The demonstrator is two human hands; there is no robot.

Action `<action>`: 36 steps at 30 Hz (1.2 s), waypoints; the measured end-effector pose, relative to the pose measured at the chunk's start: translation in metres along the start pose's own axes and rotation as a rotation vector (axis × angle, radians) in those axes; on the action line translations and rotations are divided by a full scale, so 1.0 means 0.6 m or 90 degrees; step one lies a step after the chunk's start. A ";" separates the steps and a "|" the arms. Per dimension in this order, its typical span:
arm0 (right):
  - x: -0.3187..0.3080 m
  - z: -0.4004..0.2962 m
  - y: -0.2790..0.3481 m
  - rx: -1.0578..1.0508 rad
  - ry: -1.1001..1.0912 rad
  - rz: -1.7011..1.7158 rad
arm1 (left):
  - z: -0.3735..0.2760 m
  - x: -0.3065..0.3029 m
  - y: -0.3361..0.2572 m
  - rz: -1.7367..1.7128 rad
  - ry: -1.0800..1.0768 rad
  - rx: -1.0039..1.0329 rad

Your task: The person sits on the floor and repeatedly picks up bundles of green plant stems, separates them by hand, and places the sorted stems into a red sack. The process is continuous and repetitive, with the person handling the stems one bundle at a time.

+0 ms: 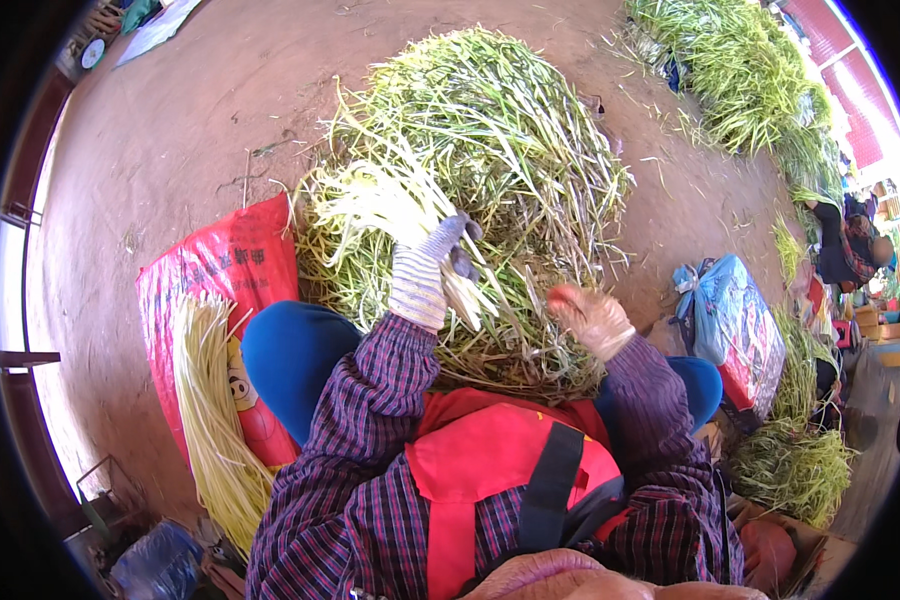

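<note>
My left hand [429, 274], in a striped knit glove with grey fingers, grips a bundle of pale yellow-green stalks [390, 201] that fans out to the upper left. My right hand [591, 319] is blurred, to the right of the bundle and over the near part of the heap; its fingers look reddish, and whether they hold a stalk I cannot tell. In front of me lies a large heap of long green and yellow stalks [495, 112]. A straight bunch of trimmed pale stalks [214, 420] rests at my left on a red printed sack [217, 262].
A blue plastic bag with a printed package [727, 322] stands by my right knee. Further right, more green stalks [757, 82] are piled along the floor, and another person [855, 244] sits beside them. A crumpled blue plastic sheet [157, 562] lies at the lower left.
</note>
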State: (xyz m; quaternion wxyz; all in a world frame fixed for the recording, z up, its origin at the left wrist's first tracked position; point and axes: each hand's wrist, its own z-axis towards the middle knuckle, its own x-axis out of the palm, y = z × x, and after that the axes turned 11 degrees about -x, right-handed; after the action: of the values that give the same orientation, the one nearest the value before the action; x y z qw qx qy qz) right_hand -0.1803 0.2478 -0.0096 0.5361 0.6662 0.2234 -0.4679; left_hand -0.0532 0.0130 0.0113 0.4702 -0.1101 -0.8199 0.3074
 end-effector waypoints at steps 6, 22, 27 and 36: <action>0.014 0.096 0.083 0.068 0.177 0.417 | 0.013 -0.001 0.040 0.107 -0.048 -0.078; 0.043 0.077 0.076 -0.176 -0.089 -0.228 | 0.022 -0.012 0.079 0.187 -0.121 -0.068; 0.049 0.089 0.069 -0.053 -0.062 0.097 | 0.016 -0.010 0.082 0.206 -0.141 -0.092; 0.077 0.155 0.048 0.211 -0.198 0.704 | 0.017 -0.014 0.094 0.210 -0.071 -0.060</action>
State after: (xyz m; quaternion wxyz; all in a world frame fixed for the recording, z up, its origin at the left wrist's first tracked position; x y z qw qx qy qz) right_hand -0.1720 0.1432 -0.0337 0.6155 0.6820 -0.3138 -0.2398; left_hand -0.0636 0.0492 -0.0324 0.3618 -0.2475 -0.8290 0.3473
